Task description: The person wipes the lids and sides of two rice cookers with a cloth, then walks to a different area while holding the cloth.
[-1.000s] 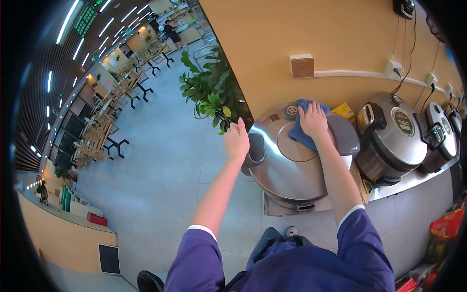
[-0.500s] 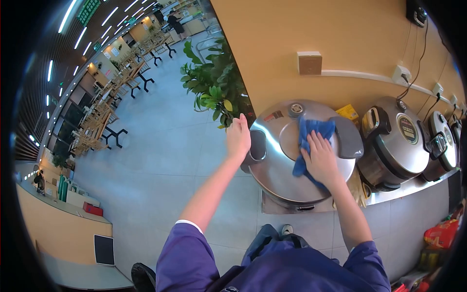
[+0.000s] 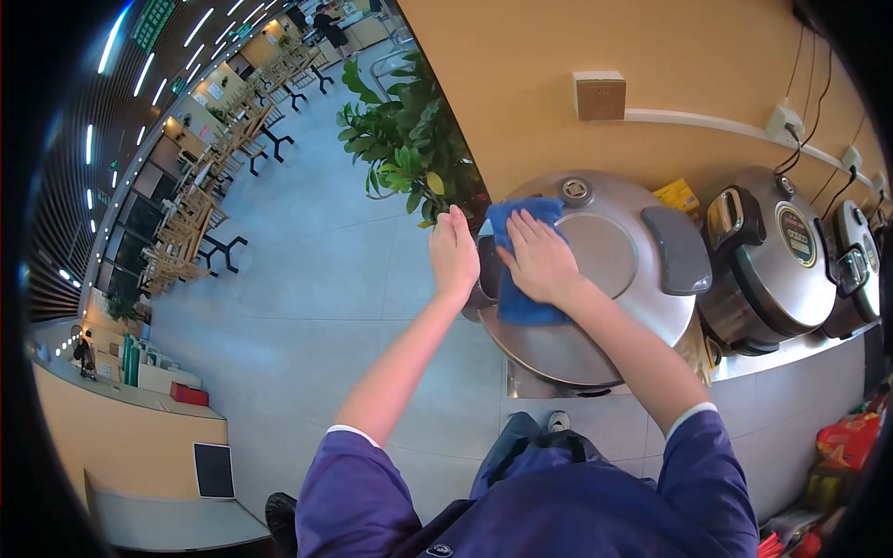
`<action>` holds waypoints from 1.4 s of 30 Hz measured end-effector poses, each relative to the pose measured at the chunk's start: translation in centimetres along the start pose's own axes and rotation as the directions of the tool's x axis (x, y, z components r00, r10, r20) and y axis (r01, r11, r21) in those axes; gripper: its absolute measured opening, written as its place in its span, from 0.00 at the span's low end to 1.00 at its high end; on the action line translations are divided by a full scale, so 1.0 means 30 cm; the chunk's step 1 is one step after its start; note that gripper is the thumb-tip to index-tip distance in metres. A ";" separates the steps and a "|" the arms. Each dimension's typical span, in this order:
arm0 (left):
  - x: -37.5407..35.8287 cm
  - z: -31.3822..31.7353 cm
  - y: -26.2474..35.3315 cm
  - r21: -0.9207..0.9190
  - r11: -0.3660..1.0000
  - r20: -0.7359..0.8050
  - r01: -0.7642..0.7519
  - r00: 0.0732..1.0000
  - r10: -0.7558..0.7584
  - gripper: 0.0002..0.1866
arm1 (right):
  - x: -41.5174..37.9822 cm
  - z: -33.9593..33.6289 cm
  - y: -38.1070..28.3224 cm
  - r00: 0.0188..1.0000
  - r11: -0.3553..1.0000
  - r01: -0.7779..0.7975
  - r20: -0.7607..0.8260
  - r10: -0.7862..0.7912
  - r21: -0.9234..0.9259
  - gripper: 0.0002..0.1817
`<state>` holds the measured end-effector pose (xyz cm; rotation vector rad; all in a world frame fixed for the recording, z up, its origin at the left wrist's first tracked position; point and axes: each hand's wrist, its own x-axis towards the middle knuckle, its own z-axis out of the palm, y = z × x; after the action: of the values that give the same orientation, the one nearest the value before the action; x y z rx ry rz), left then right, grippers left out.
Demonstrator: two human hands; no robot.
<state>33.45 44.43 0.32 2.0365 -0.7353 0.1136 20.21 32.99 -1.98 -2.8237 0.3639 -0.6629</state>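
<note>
A blue cloth (image 3: 526,305) lies bunched on the left part of a large round metal lid (image 3: 633,339). My right hand (image 3: 539,260) holds the cloth down against the lid, fingers stretched over it and closed on it. The lid belongs to a big cooker with a grey handle (image 3: 676,251) on its right side and a round vent (image 3: 577,191) near the back. Beside the dark left handle (image 3: 486,270), my left hand (image 3: 454,256) is raised with its fingers straight and nothing in them.
More metal cookers (image 3: 777,260) stand in a row to the right, with cords running to wall sockets (image 3: 786,123). A yellow box (image 3: 677,196) sits behind the lid. Left of the big cooker grows a leafy plant (image 3: 409,139). Tables and chairs (image 3: 200,223) line the far room, where a person (image 3: 330,30) stands.
My right hand has moved the blue cloth left across the lid, from beside the right handle to the left side. My left hand stays by the left handle, its fingers now straighter.
</note>
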 end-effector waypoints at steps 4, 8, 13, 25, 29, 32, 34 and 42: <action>-0.008 -0.003 0.004 -0.029 1.000 -0.037 -0.007 0.999 0.006 0.30 | 0.166 0.049 0.040 0.996 0.996 -0.074 0.050 0.071 0.047 0.34; 0.000 -0.004 -0.002 -0.014 0.996 -0.074 -0.091 0.993 0.090 0.29 | 0.282 0.006 0.000 0.970 0.991 -0.095 0.234 0.070 0.095 0.31; 0.000 0.001 -0.006 0.092 0.987 -0.190 -0.133 0.970 0.149 0.28 | 0.307 0.073 -0.039 0.954 0.951 -0.120 0.298 0.032 0.284 0.35; -0.012 -0.010 -0.011 -0.105 0.990 -0.359 -0.097 0.932 0.053 0.28 | 0.207 0.138 -0.059 0.999 0.900 -0.044 0.037 0.031 0.433 0.22; 0.048 0.021 -0.138 -0.580 0.811 -0.355 0.081 0.871 -0.341 0.29 | 0.142 0.089 -0.102 0.992 0.771 -0.079 -0.026 0.124 0.632 0.26; 0.188 -0.029 -0.158 -0.804 0.554 -0.168 0.216 0.811 -0.561 0.29 | 0.152 0.134 -0.058 0.992 0.462 -0.083 0.117 -0.045 0.883 0.28; 0.219 -0.070 -0.133 -0.750 0.618 -0.101 0.237 0.881 -0.462 0.32 | 0.088 0.110 -0.110 0.992 0.531 -0.013 0.076 -0.097 0.848 0.27; 0.185 0.037 -0.048 -0.051 0.998 0.240 0.022 0.971 -0.009 0.35 | -0.124 -0.092 -0.256 0.909 0.785 0.345 0.024 -0.416 0.514 0.21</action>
<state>38.54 41.58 0.61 2.0257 -0.8619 -0.1634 17.16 40.89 0.95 -2.4175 -0.3768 -0.5303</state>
